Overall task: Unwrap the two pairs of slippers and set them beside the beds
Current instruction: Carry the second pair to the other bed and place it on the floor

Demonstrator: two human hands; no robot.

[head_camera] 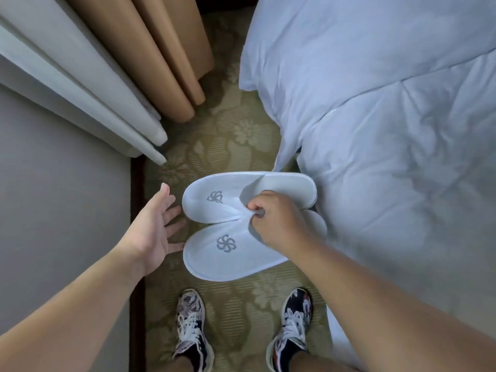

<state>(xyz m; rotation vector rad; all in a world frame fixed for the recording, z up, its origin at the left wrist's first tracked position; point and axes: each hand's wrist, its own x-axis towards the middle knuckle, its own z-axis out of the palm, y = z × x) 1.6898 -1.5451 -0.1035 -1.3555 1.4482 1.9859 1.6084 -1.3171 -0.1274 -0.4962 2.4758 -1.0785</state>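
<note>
1. A pair of white slippers (236, 226) is held above the patterned carpet (214, 146) by the right hand (276, 221), which is closed in a pinch on the gathered fabric where the two uppers meet; the right forearm is extended in from the lower right corner
2. The left hand (153, 226) is held open, palm turned toward the slippers and fingers spread, just beside the rounded toes; whether the fingertips touch the fabric cannot be told
3. The slippers are seen fanned apart at the toe ends, toes pointing left, with the far slipper (249, 194) overlapping the near slipper (230, 253) at the pinch
4. A grey swirl emblem (226, 243) is printed on the near upper and a matching one (214, 197) on the far upper; no readable lettering is shown
5. The slippers are placed over a narrow strip of floor, bounded on the right by the bed's white duvet (389, 130), whose edge lies just beside the heels, and on the left by a pale wall (53, 197) with a dark skirting strip (137, 183)
6. Tan curtains (150, 55) and white curtain folds (80, 84) are seen hanging at the far end of the strip
7. The person's patterned trainers (192, 326) are planted on the carpet below the slippers
</note>
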